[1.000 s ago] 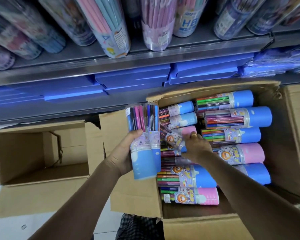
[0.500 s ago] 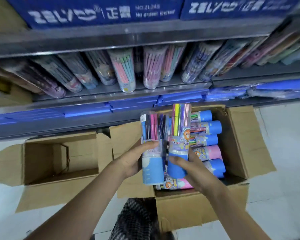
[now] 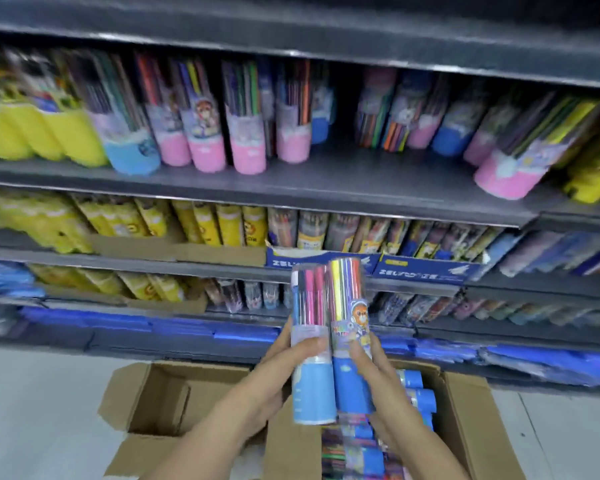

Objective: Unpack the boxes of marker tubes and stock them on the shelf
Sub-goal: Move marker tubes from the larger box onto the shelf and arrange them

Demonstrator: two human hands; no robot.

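Observation:
My left hand grips upright marker tubes with light blue bases. Beside them my right hand holds a darker blue-based tube with a cartoon label. The tubes touch side by side, above the open cardboard box that still holds several blue-capped tubes. A grey shelf higher up carries standing pink, blue and yellow tubes, with a gap near its middle.
An empty open cardboard box sits on the white floor to the left. Lower shelves hold yellow packs, pencil tubes and blue cartons. Flat blue packs line the bottom shelf.
My right hand took a tube out of the box and brought it up beside those in my left. My view has swung upward from the box to the shelves.

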